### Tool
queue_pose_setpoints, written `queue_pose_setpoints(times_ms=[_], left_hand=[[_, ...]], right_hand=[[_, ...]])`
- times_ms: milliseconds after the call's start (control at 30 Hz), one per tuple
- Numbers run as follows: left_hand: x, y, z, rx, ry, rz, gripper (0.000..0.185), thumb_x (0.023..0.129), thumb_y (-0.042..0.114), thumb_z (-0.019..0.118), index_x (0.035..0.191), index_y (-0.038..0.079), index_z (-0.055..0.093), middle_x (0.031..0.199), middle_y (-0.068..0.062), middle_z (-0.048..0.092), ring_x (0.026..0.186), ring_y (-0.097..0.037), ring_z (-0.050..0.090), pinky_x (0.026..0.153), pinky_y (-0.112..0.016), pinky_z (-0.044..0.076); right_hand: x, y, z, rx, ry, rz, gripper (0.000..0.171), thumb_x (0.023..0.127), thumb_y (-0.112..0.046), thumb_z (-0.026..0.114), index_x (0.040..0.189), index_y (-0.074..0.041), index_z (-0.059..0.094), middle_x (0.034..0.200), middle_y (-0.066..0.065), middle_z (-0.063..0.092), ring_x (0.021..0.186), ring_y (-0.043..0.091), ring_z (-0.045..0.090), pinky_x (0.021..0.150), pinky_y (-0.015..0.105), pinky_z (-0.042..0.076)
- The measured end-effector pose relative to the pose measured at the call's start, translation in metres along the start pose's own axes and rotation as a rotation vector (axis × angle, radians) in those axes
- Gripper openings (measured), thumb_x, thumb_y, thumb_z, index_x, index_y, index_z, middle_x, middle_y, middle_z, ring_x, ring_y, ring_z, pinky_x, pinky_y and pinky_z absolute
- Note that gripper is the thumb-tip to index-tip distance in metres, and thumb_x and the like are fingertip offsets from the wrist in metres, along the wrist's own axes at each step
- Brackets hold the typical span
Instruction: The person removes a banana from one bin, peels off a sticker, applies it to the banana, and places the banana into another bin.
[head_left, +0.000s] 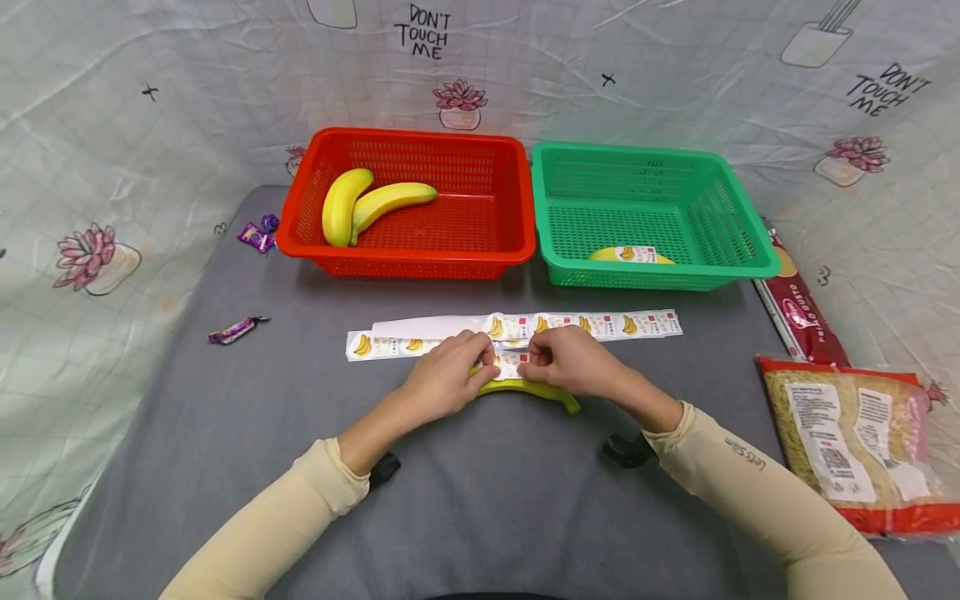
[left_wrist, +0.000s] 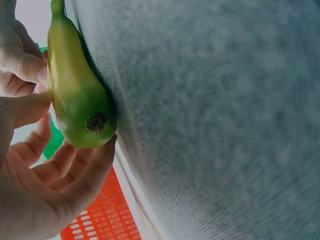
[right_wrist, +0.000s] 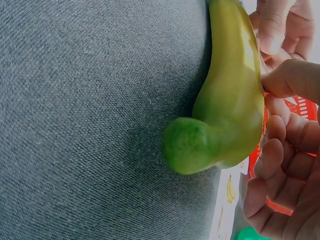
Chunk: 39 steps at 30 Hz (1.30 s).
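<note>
- Yellow-green banana (head_left: 528,390) lies flat on the grey cloth table (head_left: 480,500), long axis running left-right across the person, stem end twd the right, blunt tip twd the left.
- A label (head_left: 510,364) sits on its upper side, right between both hands – it looks pinched at each end, though the exact contact is small in the head view.
- Left hand (head_left: 447,379): thumb and forefinger pinched together at the label's left edge; other fingers (left_wrist: 75,175) loosely curled behind the blunt tip, touching the fruit.
- Right hand (head_left: 573,360): fingertips pinched at the label's right edge; remaining fingers (right_wrist: 280,165) curled just beside the stem end.
- Both hands equally near – the banana lies directly under the fingertips, on the near side of them.
- Just beyond the hands: a strip of banana labels (head_left: 517,331), also running left-right.
- Further back: red basket (head_left: 408,258) w/ two yellow bananas (head_left: 367,204); green basket (head_left: 660,271) beside it w/ one labelled banana (head_left: 630,254).
- Left edge: small purple sweets (head_left: 236,330). Right edge: a noodle pack (head_left: 851,437) and a spaghetti pack (head_left: 798,312).
</note>
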<state>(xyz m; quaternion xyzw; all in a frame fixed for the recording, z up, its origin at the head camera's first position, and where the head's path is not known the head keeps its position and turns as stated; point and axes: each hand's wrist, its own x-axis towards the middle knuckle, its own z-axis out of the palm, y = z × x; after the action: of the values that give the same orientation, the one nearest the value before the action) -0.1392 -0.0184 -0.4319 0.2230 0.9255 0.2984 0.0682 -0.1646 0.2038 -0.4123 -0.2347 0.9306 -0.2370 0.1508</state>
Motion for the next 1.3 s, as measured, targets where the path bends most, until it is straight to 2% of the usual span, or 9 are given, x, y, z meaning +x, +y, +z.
queue_pose_setpoints(times_ms=[67, 200, 367, 533, 700, 800, 867, 1100, 1300], left_hand=[[-0.0001, 0.001, 0.0006, 0.015, -0.005, -0.007, 0.013, 0.096, 0.026, 0.071, 0.093, 0.017, 0.062, 0.091, -0.001, 0.061, 0.081, -0.017, 0.054, 0.072, -0.035, 0.045], [0.0005, 0.0002, 0.0011, 0.008, -0.025, -0.025, 0.013, 0.094, 0.028, 0.074, 0.098, 0.018, 0.067, 0.091, -0.001, 0.063, 0.081, -0.016, 0.056, 0.074, -0.036, 0.046], [0.0011, -0.0015, -0.0003, 0.002, -0.057, -0.026, 0.02, 0.091, 0.03, 0.076, 0.105, 0.019, 0.067, 0.091, 0.002, 0.06, 0.081, -0.015, 0.054, 0.073, -0.034, 0.044], [0.0027, -0.0022, -0.0003, -0.02, -0.066, -0.025, 0.021, 0.09, 0.029, 0.077, 0.106, 0.017, 0.068, 0.09, 0.002, 0.059, 0.081, -0.014, 0.054, 0.073, -0.033, 0.043], [0.0043, -0.0021, 0.0001, -0.027, -0.069, -0.031, 0.02, 0.09, 0.028, 0.077, 0.104, 0.017, 0.068, 0.092, 0.0, 0.061, 0.083, -0.015, 0.055, 0.075, -0.034, 0.043], [0.0049, -0.002, 0.0001, -0.024, -0.07, -0.031, 0.02, 0.091, 0.027, 0.077, 0.105, 0.017, 0.068, 0.093, 0.0, 0.062, 0.084, -0.015, 0.055, 0.076, -0.035, 0.044], [0.0051, -0.002, 0.0001, -0.025, -0.072, -0.033, 0.02, 0.091, 0.027, 0.077, 0.106, 0.017, 0.069, 0.094, 0.0, 0.063, 0.085, -0.016, 0.056, 0.078, -0.036, 0.045], [0.0046, -0.0019, -0.0009, -0.047, -0.072, -0.023, 0.021, 0.091, 0.027, 0.077, 0.107, 0.014, 0.071, 0.099, -0.003, 0.067, 0.092, -0.018, 0.062, 0.085, -0.041, 0.05], [0.0026, -0.0062, -0.0025, -0.07, -0.071, -0.015, 0.027, 0.092, 0.027, 0.076, 0.112, 0.01, 0.074, 0.105, -0.005, 0.073, 0.098, -0.02, 0.066, 0.09, -0.042, 0.052]], right_hand=[[-0.0006, 0.0002, 0.0002, 0.008, -0.005, 0.006, 0.026, 0.089, -0.03, 0.076, 0.071, -0.016, 0.064, 0.062, -0.005, 0.055, 0.059, 0.01, 0.047, 0.059, 0.027, 0.037], [-0.0014, 0.0012, 0.0014, 0.02, -0.01, 0.015, 0.025, 0.09, -0.03, 0.076, 0.071, -0.017, 0.065, 0.062, -0.005, 0.055, 0.06, 0.01, 0.048, 0.059, 0.026, 0.037], [-0.0011, 0.0033, 0.0023, 0.02, 0.001, 0.014, 0.025, 0.09, -0.03, 0.076, 0.072, -0.017, 0.065, 0.063, -0.006, 0.054, 0.061, 0.009, 0.048, 0.06, 0.026, 0.038], [-0.0019, 0.0035, 0.0015, 0.02, 0.029, 0.025, 0.022, 0.088, -0.03, 0.078, 0.076, -0.017, 0.065, 0.066, -0.005, 0.057, 0.063, 0.011, 0.05, 0.062, 0.027, 0.039], [-0.0036, 0.0021, 0.0029, -0.017, 0.1, 0.002, 0.022, 0.085, -0.029, 0.08, 0.097, -0.016, 0.067, 0.088, 0.002, 0.062, 0.08, 0.017, 0.057, 0.071, 0.032, 0.045], [-0.0044, 0.0015, 0.0045, -0.027, 0.106, -0.056, 0.025, 0.086, -0.025, 0.079, 0.107, -0.016, 0.07, 0.102, 0.008, 0.063, 0.091, 0.023, 0.06, 0.077, 0.036, 0.048], [-0.005, 0.0017, 0.005, -0.017, 0.096, -0.086, 0.024, 0.088, -0.023, 0.078, 0.11, -0.017, 0.072, 0.106, 0.01, 0.063, 0.093, 0.025, 0.06, 0.077, 0.036, 0.047], [-0.0053, 0.0059, 0.0033, -0.025, 0.055, -0.133, 0.022, 0.091, -0.027, 0.076, 0.112, -0.019, 0.077, 0.105, 0.009, 0.064, 0.09, 0.025, 0.056, 0.075, 0.034, 0.043], [-0.0061, 0.0086, 0.0009, -0.052, 0.037, -0.135, 0.023, 0.092, -0.03, 0.076, 0.112, -0.019, 0.079, 0.1, 0.001, 0.068, 0.09, 0.02, 0.059, 0.076, 0.032, 0.046]])
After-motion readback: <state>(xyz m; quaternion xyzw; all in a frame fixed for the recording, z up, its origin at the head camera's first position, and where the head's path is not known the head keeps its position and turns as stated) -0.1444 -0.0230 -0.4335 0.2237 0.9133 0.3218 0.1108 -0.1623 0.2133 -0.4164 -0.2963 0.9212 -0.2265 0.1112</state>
